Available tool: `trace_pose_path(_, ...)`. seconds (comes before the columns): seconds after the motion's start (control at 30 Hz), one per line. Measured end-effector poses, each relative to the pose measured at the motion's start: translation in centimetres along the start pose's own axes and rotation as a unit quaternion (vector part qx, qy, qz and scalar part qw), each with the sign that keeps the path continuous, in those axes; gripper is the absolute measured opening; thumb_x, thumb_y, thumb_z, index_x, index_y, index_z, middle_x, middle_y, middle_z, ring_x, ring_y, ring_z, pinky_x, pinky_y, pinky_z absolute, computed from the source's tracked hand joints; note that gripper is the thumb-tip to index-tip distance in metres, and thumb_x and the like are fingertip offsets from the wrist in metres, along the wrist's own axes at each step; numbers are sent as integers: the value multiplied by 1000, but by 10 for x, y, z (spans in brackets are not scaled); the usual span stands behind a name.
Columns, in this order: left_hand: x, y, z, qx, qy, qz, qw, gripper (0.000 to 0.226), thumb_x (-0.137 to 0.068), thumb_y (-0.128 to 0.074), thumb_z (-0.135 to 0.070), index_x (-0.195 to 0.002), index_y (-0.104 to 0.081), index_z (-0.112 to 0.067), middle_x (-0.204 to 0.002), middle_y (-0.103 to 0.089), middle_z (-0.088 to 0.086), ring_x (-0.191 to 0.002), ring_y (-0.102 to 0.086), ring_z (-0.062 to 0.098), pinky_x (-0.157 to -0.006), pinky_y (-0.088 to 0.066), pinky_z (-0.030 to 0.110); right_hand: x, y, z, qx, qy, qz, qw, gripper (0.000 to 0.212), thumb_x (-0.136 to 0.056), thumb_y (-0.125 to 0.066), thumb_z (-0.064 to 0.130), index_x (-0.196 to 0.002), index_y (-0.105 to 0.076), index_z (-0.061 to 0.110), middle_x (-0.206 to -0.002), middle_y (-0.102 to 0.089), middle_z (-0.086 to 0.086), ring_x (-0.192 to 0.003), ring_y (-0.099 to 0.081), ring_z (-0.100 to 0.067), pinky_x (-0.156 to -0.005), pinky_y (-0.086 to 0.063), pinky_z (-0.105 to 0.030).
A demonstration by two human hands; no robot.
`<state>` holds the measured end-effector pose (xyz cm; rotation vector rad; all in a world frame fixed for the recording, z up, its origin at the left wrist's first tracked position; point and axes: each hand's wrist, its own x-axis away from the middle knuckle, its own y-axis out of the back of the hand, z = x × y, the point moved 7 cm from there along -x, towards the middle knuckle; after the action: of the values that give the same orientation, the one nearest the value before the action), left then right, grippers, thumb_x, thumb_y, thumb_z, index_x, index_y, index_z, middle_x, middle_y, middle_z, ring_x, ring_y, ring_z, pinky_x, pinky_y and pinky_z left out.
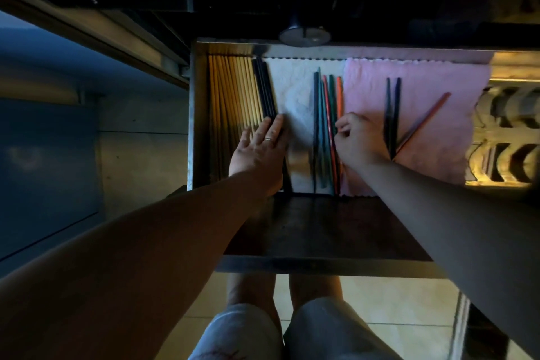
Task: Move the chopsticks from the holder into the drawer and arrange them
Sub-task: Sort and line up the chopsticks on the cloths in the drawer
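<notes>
The open drawer (195,114) holds several wooden chopsticks (230,90) lined up along its left side, with black chopsticks (264,88) beside them. My left hand (260,152) lies flat, fingers together, pressing on the near ends of the black ones. In the middle, several coloured chopsticks (324,114) lie on a white cloth (292,90). My right hand (359,140) is curled, its fingertips touching the orange and red sticks. Two dark chopsticks (393,108) and a reddish pair (423,120) lie on a pink cloth (432,90), the reddish pair slanted. No holder is in view.
The drawer's dark front panel (321,231) juts toward me above my knees. A round metal base with a dark post (304,35) stands on the counter behind the drawer. A carved wooden piece (505,126) sits at the right, and a pale wall at the left.
</notes>
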<state>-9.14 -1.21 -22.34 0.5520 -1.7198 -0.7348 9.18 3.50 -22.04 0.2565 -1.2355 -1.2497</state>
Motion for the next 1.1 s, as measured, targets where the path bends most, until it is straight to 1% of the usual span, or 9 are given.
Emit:
trace_pose_path(0.2, 3, 9, -17, 25, 37, -32, 999, 68, -95, -40, -17, -156, -12, -25, -164, 14, -4, -151, 10, 21, -119, 3, 45, -2, 9, -17, -17, 13, 25, 999, 21, -82, -56, 10, -100, -67, 14, -105, -68, -8, -100, -63, -24, -84, -45, -24)
trace_pose_path(0.27, 1, 20, -28, 53, 31, -74, 995, 59, -93, -47, -19, -149, -32, -24, -162, -15, 0, -148, -14, 25, -119, -15, 43, -3, 14, -22, -12, 17, 28, 999, 23, -82, -56, 10, -102, -66, 12, -108, -68, -8, -104, -62, -25, -88, -45, -26)
trace_pose_path(0.33, -7, 27, -41, 114, 35, -81, 990, 46, -92, -51, -22, -137, -46, -21, -144, -42, 3, -131, -41, 27, -108, -37, 43, -5, 19, -28, 2, 24, 24, 999, 26, -81, -56, 10, -105, -65, 12, -112, -66, -11, -107, -60, -27, -92, -45, -29)
trace_pose_path(0.4, -18, 27, -49, 225, 83, -66, 968, 38, -90, -51, -25, -128, -50, -18, -122, -57, 7, -111, -57, 29, -92, -50, 44, -8, 24, -35, 6, 30, 22, 999, 30, -81, -56, 9, -109, -64, 10, -115, -63, -14, -110, -58, -29, -94, -43, -29)
trace_pose_path(0.53, -37, 17, -51, 356, 223, -88, 903, 32, -86, -62, -26, -115, -56, -13, -105, -62, 7, -94, -60, 26, -70, -44, 32, -9, 32, -51, 5, 36, 28, 999, 33, -80, -57, 9, -112, -64, 8, -118, -61, -15, -110, -56, -30, -92, -41, -28)
trace_pose_path(0.73, -49, 3, -52, 361, 312, -84, 875, 18, -84, -61, -22, -94, -66, -8, -78, -62, 6, -61, -55, 20, -44, -30, 22, -9, 40, -68, -39, 33, 37, 998, 31, -80, -55, 9, -110, -64, 12, -112, -64, -9, -103, -60, -23, -85, -42, -23)
trace_pose_path(0.9, -47, 5, -57, 363, 319, -71, 873, 15, -84, -56, -17, -88, -66, -6, -77, -63, 8, -58, -56, 18, -42, -33, 21, -11, 54, -79, -36, 39, 17, 998, 25, -81, -56, 13, -105, -63, 10, -110, -65, -13, -101, -61, -24, -83, -42, -21)
trace_pose_path(1.0, -46, 7, -60, 352, 333, -71, 872, 17, -83, -58, -19, -90, -66, -6, -82, -66, 10, -62, -59, 23, -42, -35, 21, -15, 63, -88, -13, 29, -31, 999, 33, -75, -48, 34, -103, -57, 18, -119, -63, -18, -120, -53, -34, -99, -45, -37)
trace_pose_path(1.1, -49, 7, -66, 357, 343, -60, 867, 21, -83, -60, -19, -95, -68, -4, -87, -67, 11, -78, -67, 30, -55, -47, 28, -20, 64, -91, 7, 20, -29, 999, 29, -78, -62, 22, -104, -56, 12, -122, -58, -17, -120, -52, -37, -97, -47, -41)
